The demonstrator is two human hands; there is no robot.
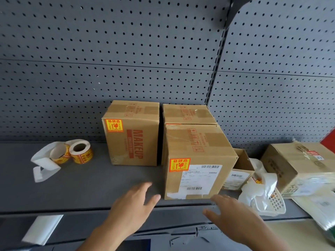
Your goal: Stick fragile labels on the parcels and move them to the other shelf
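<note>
Three brown cardboard parcels stand on the grey shelf. The nearest parcel carries an orange fragile label and a white shipping slip on its front. Behind it stands a second parcel. To the left, the MAKEUP parcel also bears a fragile label. Two rolls of fragile labels lie further left with loose backing paper. My left hand hovers open just left of the nearest parcel. My right hand is open just below its front right corner. Neither hand holds anything.
A small open box, white plastic bags and a white basket lie right of the nearest parcel. A larger parcel sits at the far right. Grey pegboard backs the shelf. A white sheet lies on the lower ledge.
</note>
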